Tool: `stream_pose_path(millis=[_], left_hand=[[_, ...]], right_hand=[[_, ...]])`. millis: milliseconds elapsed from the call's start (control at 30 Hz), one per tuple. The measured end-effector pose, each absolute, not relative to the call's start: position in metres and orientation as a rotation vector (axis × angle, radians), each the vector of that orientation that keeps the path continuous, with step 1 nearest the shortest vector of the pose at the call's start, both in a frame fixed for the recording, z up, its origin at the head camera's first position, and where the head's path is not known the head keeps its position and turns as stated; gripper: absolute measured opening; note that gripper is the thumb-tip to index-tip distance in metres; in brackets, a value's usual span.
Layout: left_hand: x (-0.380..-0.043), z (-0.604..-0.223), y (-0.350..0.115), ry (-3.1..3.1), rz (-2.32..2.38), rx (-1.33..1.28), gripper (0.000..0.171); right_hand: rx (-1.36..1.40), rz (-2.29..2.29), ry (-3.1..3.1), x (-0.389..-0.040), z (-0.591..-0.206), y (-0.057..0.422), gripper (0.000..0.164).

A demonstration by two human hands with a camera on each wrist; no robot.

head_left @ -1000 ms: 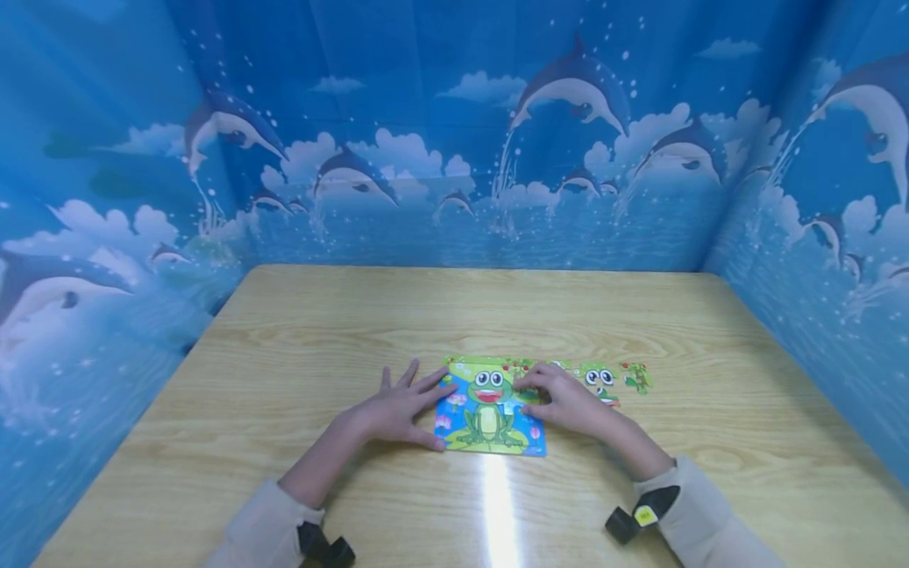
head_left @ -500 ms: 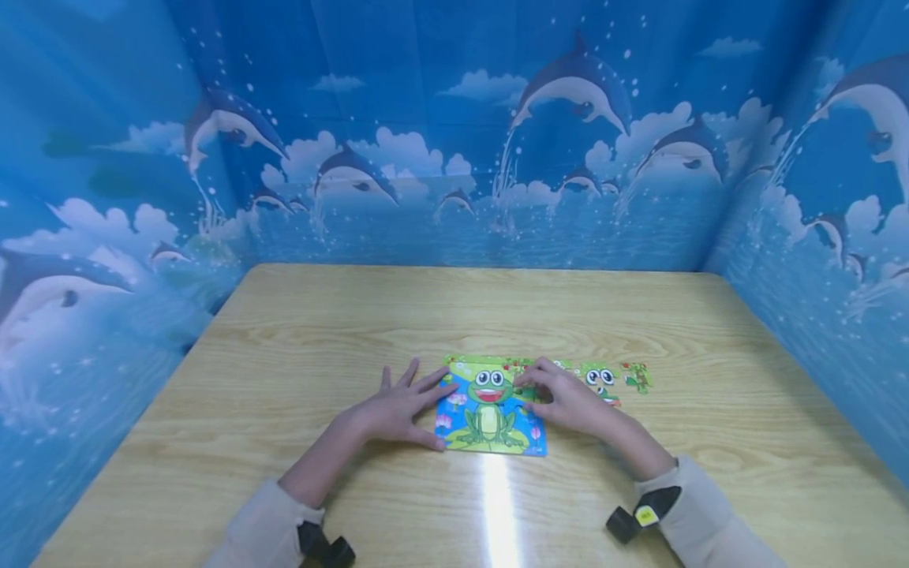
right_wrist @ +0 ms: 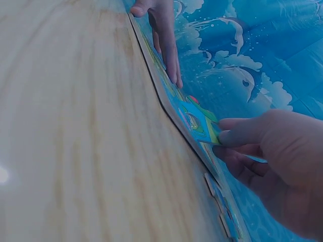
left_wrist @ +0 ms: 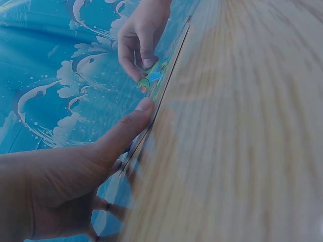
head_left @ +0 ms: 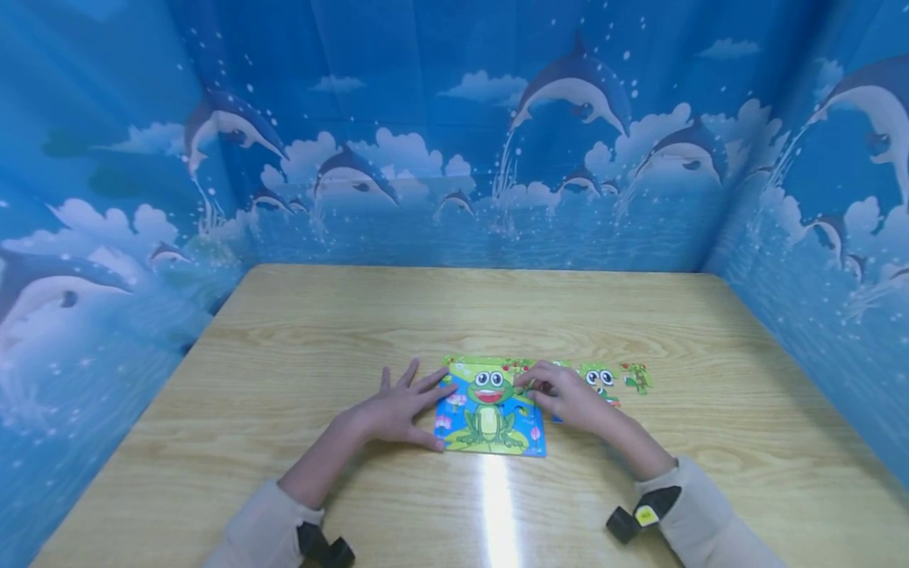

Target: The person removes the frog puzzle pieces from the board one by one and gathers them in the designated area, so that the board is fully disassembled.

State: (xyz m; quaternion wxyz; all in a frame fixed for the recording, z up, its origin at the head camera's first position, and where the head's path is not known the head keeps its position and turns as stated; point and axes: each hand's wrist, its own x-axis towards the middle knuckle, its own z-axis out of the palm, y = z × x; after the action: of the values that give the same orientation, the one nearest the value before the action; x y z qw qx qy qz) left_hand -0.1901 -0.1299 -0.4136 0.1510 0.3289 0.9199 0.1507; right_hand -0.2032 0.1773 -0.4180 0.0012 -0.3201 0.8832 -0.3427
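Observation:
A square frog jigsaw puzzle [head_left: 488,426] lies on the wooden table in front of me. My left hand [head_left: 394,410] rests along its left edge, fingers spread, thumb near the lower left corner. Over the puzzle's upper right part is my right hand [head_left: 564,394]. Its thumb and fingers pinch a blue and green puzzle piece [right_wrist: 204,123], tilted up from the board in the right wrist view. The same puzzle piece [left_wrist: 153,77] shows below the right fingers in the left wrist view. In the head view the fingers largely hide it.
Right of the puzzle lie loose pieces, one with frog eyes [head_left: 600,379] and a green piece [head_left: 637,379] farther right. Others are partly behind the right hand. The wooden table [head_left: 319,315] is bordered by a blue dolphin curtain [head_left: 412,221].
The right thumb has drawn back slightly up and to the right, and the fingers have shifted a little with it. My left hand and the puzzle have stayed in place.

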Motion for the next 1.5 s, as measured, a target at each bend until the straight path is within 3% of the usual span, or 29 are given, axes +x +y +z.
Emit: stream_pose_path(millis=[333, 767, 1500], left_hand=[[-0.190, -0.413, -0.129, 2.637, 0.434, 0.934, 0.089], [-0.189, -0.412, -0.129, 2.639, 0.437, 0.925, 0.089], [-0.188, -0.411, -0.129, 2.643, 0.414, 0.922, 0.089]], right_hand=[[-0.989, -1.121, 2.734, -0.204, -0.420, 0.178, 0.024], [-1.011, -0.792, 2.745, -0.201, -0.414, 0.179, 0.048], [-1.067, -0.844, 2.808, -0.194, -0.403, 0.190, 0.042]])
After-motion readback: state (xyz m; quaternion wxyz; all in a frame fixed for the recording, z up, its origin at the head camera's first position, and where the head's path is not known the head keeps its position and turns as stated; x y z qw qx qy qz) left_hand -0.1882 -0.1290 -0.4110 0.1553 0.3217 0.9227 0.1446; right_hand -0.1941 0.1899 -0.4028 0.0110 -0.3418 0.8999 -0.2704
